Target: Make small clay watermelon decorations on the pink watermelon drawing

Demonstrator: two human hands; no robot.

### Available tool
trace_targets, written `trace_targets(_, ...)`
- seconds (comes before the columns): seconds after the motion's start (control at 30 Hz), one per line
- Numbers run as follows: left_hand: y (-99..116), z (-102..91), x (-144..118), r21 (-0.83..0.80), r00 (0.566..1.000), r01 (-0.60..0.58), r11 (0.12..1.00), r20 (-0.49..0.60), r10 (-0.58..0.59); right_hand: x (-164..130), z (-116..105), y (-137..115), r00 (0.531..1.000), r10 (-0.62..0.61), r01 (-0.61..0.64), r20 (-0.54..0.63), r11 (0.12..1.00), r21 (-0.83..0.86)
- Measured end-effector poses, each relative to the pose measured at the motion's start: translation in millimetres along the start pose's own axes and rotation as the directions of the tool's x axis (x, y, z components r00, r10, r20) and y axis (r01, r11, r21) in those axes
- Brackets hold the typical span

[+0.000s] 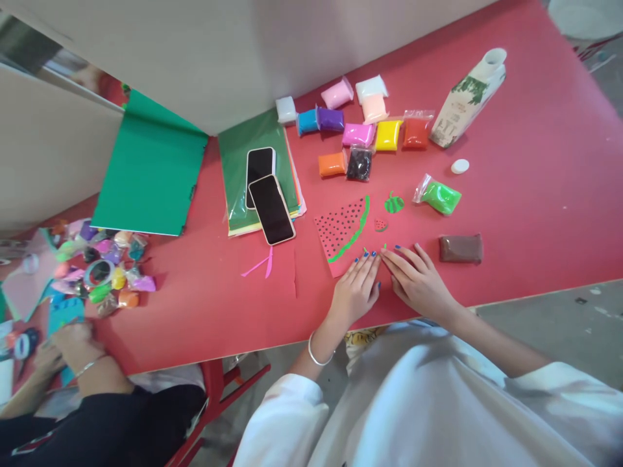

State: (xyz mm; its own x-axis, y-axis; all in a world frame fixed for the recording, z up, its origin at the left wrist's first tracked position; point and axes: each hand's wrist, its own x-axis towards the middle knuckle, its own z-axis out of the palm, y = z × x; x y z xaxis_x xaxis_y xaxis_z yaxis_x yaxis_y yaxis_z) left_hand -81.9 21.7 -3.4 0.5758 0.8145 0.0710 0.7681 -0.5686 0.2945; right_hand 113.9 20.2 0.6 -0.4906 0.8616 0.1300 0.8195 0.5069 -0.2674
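Note:
My left hand (pixel 357 285) lies palm down on the red table near its front edge, fingers stretched out. My right hand (pixel 417 280) rests flat beside it, fingers spread a little, the index fingers almost touching. Small bits of green clay (pixel 385 246) peek out at the fingertips; whatever is under the palms is hidden. Just beyond my left hand is a watermelon-slice picture (pixel 341 228) with dark seeds and a green rind strip. A tiny watermelon slice (pixel 380 225) and a small striped green watermelon (pixel 394 203) lie to its right.
An opened green clay packet (pixel 440 196) and a brown clay block (pixel 461 249) sit to the right. Behind are several coloured clay packets, a carton bottle (pixel 468 100) and its white cap (pixel 460 167). Two phones (pixel 272 209) rest on coloured sheets. At left, another person's hands (pixel 73 347) work.

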Motion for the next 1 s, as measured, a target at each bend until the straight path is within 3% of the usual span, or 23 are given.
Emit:
trace_targets(0.27,-1.5,-2.0,0.3,-0.042,0.999,-0.021,0.999,-0.032,0.020,0.5,-4.0,0.8,1.000,0.008,-0.009,0.027,1.000,0.010)
trace_targets(0.47,-0.9,-3.2,-1.4,0.041,0.985,0.099,0.994,-0.145,-0.092,-1.1,-0.7,1.8,0.999,0.034,-0.034,-0.012,0.999,0.013)
trace_targets(1.0,1.4,-5.6,0.2,0.094,0.985,0.167,0.982,-0.059,-0.162,0.9,-3.5,-1.5,0.999,0.042,-0.042,0.016,0.999,-0.009)
